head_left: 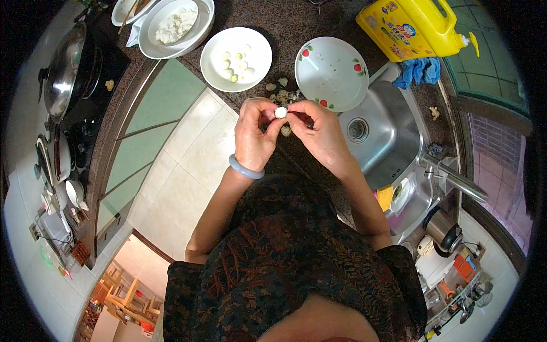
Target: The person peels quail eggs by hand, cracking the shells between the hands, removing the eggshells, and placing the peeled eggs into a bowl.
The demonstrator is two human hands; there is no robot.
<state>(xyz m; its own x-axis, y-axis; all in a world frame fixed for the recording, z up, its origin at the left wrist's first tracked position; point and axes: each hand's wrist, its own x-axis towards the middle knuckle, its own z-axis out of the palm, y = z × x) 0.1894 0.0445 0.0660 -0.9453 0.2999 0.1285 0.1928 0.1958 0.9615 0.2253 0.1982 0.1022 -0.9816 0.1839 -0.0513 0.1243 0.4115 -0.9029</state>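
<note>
A small quail egg, pale and whitish, is pinched between the fingertips of both hands. My left hand, with a pale bangle at its wrist, grips it from the left. From the other side my right hand closes on it with thumb and forefinger. Speckled shell pieces lie on the counter just beyond the fingers. Behind my left hand stands a white bowl with several peeled eggs. A bowl with strawberry pictures holds dark specks beyond my right hand.
To the right is a steel sink with a faucet. A yellow detergent jug and a blue cloth stand behind it. Nested bowls with white food sit at the back left. A wok rests on the stove.
</note>
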